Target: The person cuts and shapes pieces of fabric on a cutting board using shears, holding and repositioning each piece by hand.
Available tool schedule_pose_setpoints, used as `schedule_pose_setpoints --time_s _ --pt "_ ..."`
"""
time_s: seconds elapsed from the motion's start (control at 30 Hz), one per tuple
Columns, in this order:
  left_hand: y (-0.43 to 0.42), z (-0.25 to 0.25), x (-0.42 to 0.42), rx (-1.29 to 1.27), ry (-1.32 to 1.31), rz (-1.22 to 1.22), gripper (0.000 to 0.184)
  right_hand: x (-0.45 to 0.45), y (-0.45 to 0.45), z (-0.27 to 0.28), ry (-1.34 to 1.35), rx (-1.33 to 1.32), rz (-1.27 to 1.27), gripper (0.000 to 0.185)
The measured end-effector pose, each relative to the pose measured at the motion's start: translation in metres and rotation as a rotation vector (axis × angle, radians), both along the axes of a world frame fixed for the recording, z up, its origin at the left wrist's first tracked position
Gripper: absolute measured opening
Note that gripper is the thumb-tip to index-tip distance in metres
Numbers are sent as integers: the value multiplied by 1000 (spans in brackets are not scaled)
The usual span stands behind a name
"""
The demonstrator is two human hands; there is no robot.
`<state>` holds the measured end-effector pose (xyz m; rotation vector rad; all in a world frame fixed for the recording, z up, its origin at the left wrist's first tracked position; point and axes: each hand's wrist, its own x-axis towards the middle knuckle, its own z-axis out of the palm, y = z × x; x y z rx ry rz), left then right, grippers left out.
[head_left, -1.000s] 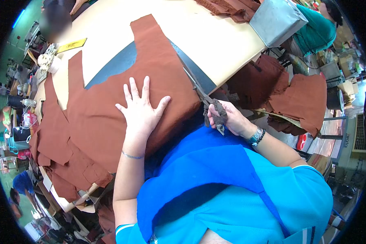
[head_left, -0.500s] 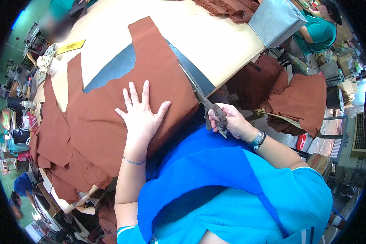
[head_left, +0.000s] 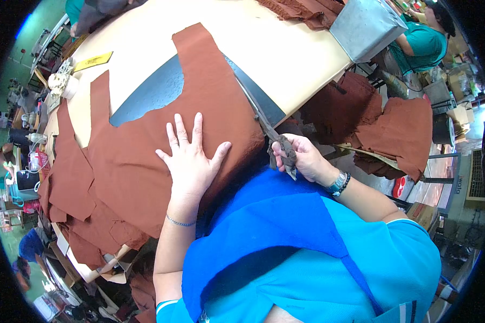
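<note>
Pale and broad, the surface is stretching away beneath my camera, with workroom clutter crowding around it. Along its near edge I am seeing the cloth, a brown piece lying over a blue sheet that is showing between two upper strips of the cloth and again beside its right side, by the near right corner. More brown pieces are lying toward the left edge. From my remote post I am watching both hands: the left hand is resting flat on the cloth, fingers fanned wide, while the right hand, just off the near right corner, is gripping the scissors by their dark-wrapped handles. Their blades are pointing away from the near edge, running along the cloth's right side; how far they are parting I cannot tell. A yellow strip is lying near the left edge, and a metal box is sitting at the right edge.
</note>
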<state>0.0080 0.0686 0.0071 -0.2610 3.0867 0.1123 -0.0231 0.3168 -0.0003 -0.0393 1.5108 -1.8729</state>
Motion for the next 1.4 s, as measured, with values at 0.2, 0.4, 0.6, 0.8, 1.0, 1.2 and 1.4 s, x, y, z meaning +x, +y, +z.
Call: schedule_pose_setpoints --time_s 0.2,0.4,0.6,0.8,1.0,1.2,1.4 --pt "5 6 8 16 -41 -12 84 -3 -3 1 -37 -3 -21 29" --pt "9 6 17 24 -53 -26 84 -7 -10 0 -50 -47 -55 32" --pt "8 5 17 35 -50 -24 83 -2 -5 -3 -16 -32 -42 27" --pt "10 5 24 32 -60 -51 82 -5 -7 -1 -72 -64 -65 21" --pt "11 5 33 39 -60 -80 82 -7 -11 -3 -98 -137 -110 21" --pt "10 3 34 59 -32 -76 79 -5 -10 -10 -63 -133 -80 18" --pt "-17 -8 34 14 16 173 75 -1 -11 -15 -82 -221 -248 16"
